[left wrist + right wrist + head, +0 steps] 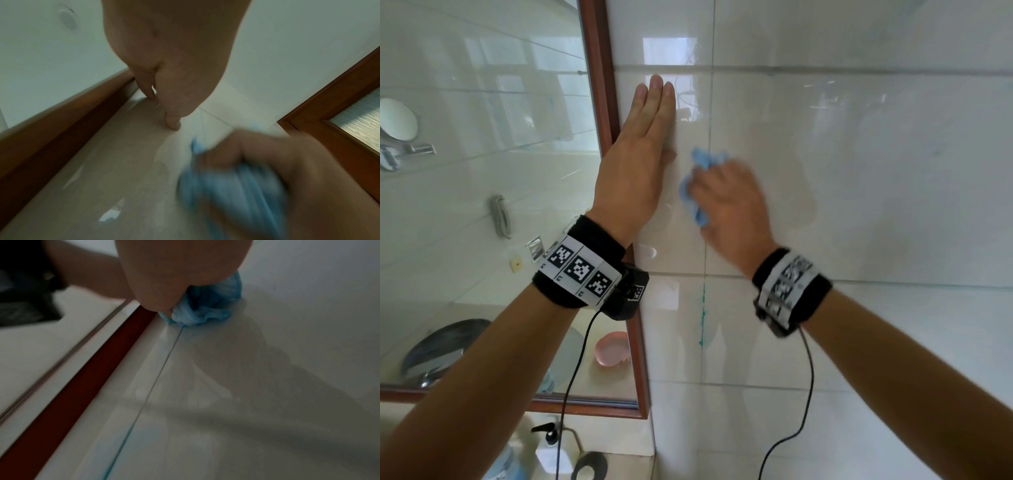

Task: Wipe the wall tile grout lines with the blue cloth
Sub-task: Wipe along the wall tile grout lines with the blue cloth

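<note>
While the left hand (633, 161) lies flat on the wall tile (859, 171), the right hand (729, 209) grips the blue cloth (697, 185).

right hand (732, 202) motion-blurred, blue cloth (697, 185) mostly hidden under it

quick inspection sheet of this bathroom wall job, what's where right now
surface: glossy white wall tiles, teal stain on the vertical grout line lower down
job's things: blue cloth bunched, on that grout line
clutter: soap dispenser below the mirror
grippers: left hand flat on tile; right hand grips the cloth
cables: black cable from each wristband
surroundings: brown mirror frame
</note>
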Tool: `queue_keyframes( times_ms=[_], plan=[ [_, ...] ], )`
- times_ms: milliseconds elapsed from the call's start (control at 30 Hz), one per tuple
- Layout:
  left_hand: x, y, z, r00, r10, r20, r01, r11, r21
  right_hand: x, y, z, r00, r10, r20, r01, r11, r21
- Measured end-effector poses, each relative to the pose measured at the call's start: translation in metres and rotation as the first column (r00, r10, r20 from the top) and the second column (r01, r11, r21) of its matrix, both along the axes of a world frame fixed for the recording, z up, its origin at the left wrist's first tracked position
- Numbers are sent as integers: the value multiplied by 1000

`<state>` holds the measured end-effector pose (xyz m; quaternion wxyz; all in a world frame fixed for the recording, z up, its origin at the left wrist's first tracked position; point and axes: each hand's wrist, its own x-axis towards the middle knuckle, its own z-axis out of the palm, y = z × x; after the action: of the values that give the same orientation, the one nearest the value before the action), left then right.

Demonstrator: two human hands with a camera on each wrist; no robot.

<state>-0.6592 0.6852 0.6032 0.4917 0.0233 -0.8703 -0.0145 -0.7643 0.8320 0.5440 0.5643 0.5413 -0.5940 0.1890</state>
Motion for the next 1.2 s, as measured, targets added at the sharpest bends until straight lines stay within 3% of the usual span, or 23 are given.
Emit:
queue_keyframes(
  times_ms=[100,200,300,467,567,667,867,933,1000,1100,1200],
  plan=[
    [3,1,2,1000,4,8,-4,1000,-8,1,9,-77,996,-10,-84,25,982,187],
    [6,0,2,1000,5,14,-4,1000,-24,-6,17,-89,981,4,-194,53,956,290],
    [5,0,3,1000,-1,22,1,1000,-20,-10,16,-44,978,5,-209,43,974,221],
    [2,-1,0,1000,16,9,-16,1000,-1,-13,12,98,994,-13,-105,-9,979,-204],
    [1,-1,0,1000,22,1,-22,1000,5,-18,3,128,996,-28,-79,1,947,-323],
    [0,-2,-2,1000,6,-4,-6,1000,14,-15,0,98,999,-18,-47,5,964,-268],
    [1,0,-8,1000,7,7,-7,1000,12,-3,7,-51,985,18,-173,11,986,164],
    [2,0,-12,1000,12,1,-12,1000,9,-7,11,-55,963,36,-267,31,970,243],
    [2,1,-15,1000,-1,1,1,1000,9,-9,13,-20,949,32,-315,41,974,223],
    [1,1,-16,1000,-4,-25,4,1000,16,-18,11,76,965,24,-260,-38,998,-51],
    [1,0,-17,999,-6,-31,7,1000,10,-19,5,145,987,-57,-153,19,971,-238]
  ],
)
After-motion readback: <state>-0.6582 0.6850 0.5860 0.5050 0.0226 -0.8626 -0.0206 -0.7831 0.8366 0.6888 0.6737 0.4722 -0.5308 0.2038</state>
